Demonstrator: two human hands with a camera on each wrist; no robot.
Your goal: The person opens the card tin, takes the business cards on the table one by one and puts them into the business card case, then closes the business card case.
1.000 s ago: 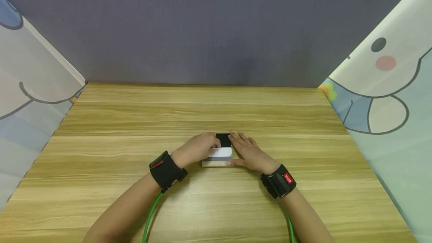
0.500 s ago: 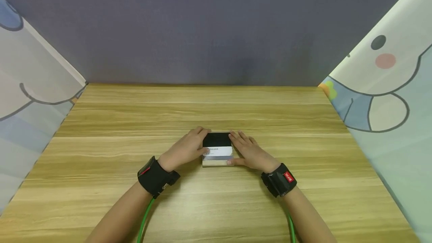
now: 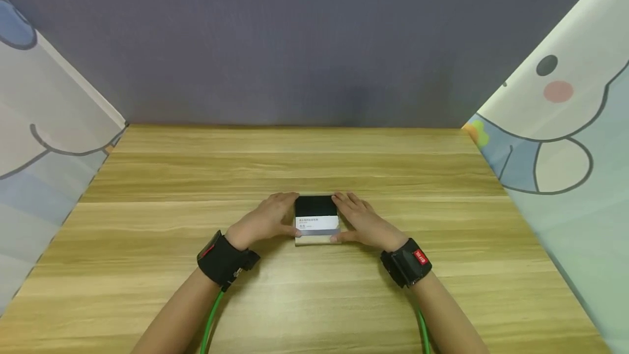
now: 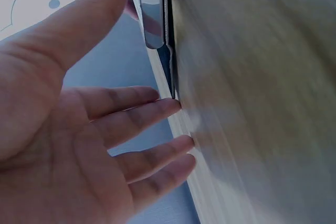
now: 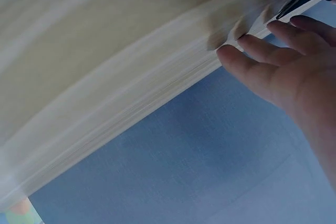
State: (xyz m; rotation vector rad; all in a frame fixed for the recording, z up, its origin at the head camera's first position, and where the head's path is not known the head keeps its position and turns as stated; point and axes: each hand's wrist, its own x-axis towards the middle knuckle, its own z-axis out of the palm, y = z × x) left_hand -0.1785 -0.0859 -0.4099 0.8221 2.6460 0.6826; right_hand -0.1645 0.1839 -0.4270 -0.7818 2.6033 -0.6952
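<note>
A flat business card case (image 3: pixel 316 206) lies on the wooden table, black across its far part and silver along its near edge. A white card (image 3: pixel 319 223) with small dark print and a grey band shows in it. My left hand (image 3: pixel 262 222) is at the case's left side, thumb at the near corner and fingertips by the far one. In the left wrist view, those fingers (image 4: pixel 142 119) are straight and spread, tips at the tabletop. My right hand (image 3: pixel 366 224) mirrors it on the right, fingers extended along the far right corner, thumb at the near right corner.
The wood-grain table (image 3: pixel 314 299) meets a dark grey panel (image 3: pixel 295 42) at its back edge. Cartoon-printed sheets (image 3: pixel 560 124) stand on both sides. Black wrist bands (image 3: pixel 226 261) with green cables trail toward me.
My left hand has drawn back left off the card and case top, and its bent fingers have straightened along the left side. The printed card has come into view. The right hand stays put.
</note>
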